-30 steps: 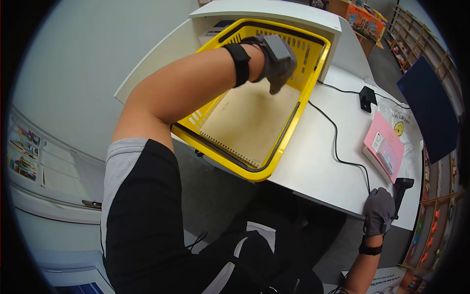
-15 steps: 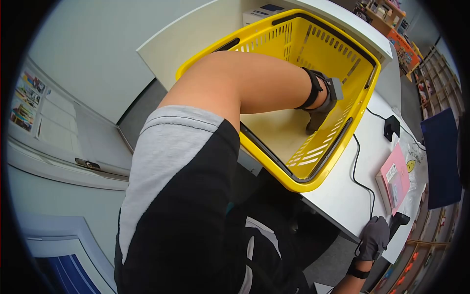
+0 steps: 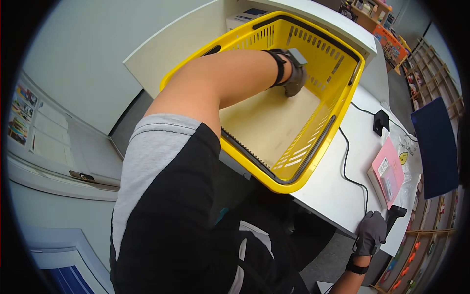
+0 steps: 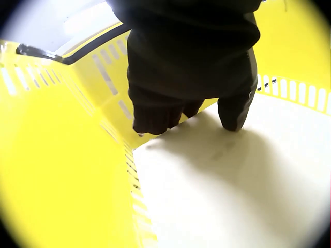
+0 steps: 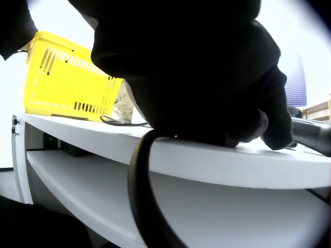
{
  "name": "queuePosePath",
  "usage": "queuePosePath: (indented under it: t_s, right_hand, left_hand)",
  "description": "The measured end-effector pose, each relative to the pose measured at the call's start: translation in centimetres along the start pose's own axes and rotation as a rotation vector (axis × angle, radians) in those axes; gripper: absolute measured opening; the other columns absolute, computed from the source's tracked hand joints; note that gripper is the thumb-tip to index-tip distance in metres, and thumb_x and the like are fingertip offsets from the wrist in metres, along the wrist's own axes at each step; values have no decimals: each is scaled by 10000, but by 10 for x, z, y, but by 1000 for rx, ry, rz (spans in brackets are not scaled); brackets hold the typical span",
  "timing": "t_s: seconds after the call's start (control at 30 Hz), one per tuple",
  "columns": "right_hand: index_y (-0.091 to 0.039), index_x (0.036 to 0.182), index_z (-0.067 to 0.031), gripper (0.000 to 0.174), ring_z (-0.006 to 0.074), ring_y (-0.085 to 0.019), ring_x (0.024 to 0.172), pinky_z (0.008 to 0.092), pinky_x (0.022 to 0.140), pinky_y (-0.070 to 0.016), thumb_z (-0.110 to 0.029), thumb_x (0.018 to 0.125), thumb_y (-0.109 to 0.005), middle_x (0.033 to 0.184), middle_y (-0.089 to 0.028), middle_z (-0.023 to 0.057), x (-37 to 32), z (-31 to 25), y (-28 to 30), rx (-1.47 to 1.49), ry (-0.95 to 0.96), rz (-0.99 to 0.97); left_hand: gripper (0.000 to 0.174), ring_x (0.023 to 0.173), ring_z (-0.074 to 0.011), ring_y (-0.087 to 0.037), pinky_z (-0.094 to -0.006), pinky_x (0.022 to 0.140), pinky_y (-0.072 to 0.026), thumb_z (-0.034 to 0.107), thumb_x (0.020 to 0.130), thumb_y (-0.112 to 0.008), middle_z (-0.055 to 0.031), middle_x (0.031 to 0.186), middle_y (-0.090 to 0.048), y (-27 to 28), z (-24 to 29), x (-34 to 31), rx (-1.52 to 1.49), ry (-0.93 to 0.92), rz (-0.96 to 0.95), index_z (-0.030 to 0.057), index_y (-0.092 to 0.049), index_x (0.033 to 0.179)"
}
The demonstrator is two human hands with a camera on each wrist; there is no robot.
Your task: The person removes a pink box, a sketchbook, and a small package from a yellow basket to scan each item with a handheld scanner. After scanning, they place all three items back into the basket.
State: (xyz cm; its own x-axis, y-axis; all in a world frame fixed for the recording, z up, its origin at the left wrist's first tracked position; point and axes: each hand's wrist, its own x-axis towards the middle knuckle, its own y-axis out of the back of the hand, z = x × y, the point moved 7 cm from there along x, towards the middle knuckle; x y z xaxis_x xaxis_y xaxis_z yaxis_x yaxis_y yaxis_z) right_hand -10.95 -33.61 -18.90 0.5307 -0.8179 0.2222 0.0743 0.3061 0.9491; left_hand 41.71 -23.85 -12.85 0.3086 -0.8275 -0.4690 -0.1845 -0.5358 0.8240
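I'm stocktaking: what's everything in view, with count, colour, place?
Table: one, white, centre
Basket: one, yellow, on table
Pad: one, cream, in basket
Book: one, pink, on table
Bag: one, clear, beside book
Scanner: one, black, table edge
Cables: count unclear, black, table
Stand: one, black, on table
Panel: one, dark blue, right
Carton: one, white, behind basket
Display: one, orange, background
Shelving: uncounted, brown, background right
Left grip: one, grey, in basket
Right grip: one, grey, table edge

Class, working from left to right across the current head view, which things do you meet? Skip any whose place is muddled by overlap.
Grey-and-black sleeve → left hand → right hand → dark blue panel.
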Motion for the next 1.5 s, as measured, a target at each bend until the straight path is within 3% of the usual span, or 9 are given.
queuePosePath:
  t_s: [0.2,0.3,0.5,0.57,0.63,0.8,0.93,1.2,1.5]
  right_hand:
    - [-713,851,-50,312,415,-724,791,532,696,-545,-286,1028,-611,834,-737,219,-2,0,-1,18,-28,35]
    - [-710,847,-56,303,409,-728,795,532,696,-547,-282,1023,-613,833,-739,212,-3,0,-1,4,-79,48]
    - [-667,780,-126,224,360,-664,694,521,635,-513,-208,981,-612,738,-637,139,-14,-12,5,-54,137,222]
    - [-672,787,-119,202,357,-666,690,525,632,-509,-220,958,-633,736,-644,139,-13,-8,9,-25,81,204]
    - [-686,771,-105,217,366,-675,683,529,629,-507,-242,935,-650,719,-663,149,-9,-6,10,73,26,224]
    - [-694,724,-93,260,382,-678,671,532,626,-504,-257,921,-650,694,-673,168,-9,4,7,206,-149,177]
    - [-693,702,-92,275,389,-677,669,536,628,-504,-255,918,-646,689,-672,175,-9,6,3,244,-121,201]
    - [-706,714,-86,275,394,-687,682,539,636,-511,-264,916,-646,701,-683,177,-8,6,5,277,-128,169]
    - [-754,717,-85,244,395,-710,694,519,614,-515,-243,876,-658,715,-709,184,-5,5,6,263,-131,85]
  left_hand:
    - [763,1283,-376,-676,-489,1043,-538,501,847,-789,-182,1371,-724,-15,-2,2,-165,-61,21,124,-640,1494]
    - [872,1373,-412,-608,-508,1112,-495,639,877,-694,-219,1479,-648,-8,4,-13,-253,-80,110,130,-555,1572]
    - [900,1162,-476,-713,-558,1004,-551,767,915,-560,-312,1226,-742,-26,-1,14,-272,-120,312,-8,-695,1352]
    - [888,1080,-485,-737,-547,941,-569,788,922,-551,-305,1140,-763,-15,5,5,-325,-85,306,11,-720,1319]
    - [669,1042,-467,-744,-543,914,-574,673,926,-648,-257,1125,-779,-6,5,-12,-456,-109,347,87,-779,1223]
    - [421,1008,-480,-736,-529,860,-576,439,917,-751,-255,1046,-776,-72,-58,67,-750,-135,478,58,-800,1087]
    - [361,952,-452,-748,-506,819,-574,370,959,-717,-245,1022,-781,-92,-80,81,-905,-308,475,45,-793,1094]
    - [325,829,-339,-734,-482,743,-561,305,1037,-635,-188,956,-785,-97,-79,83,-1026,-84,385,11,-770,1068]
    - [362,779,-298,-720,-475,703,-549,343,1056,-609,-185,915,-773,-81,-68,70,-982,-234,456,18,-767,1039]
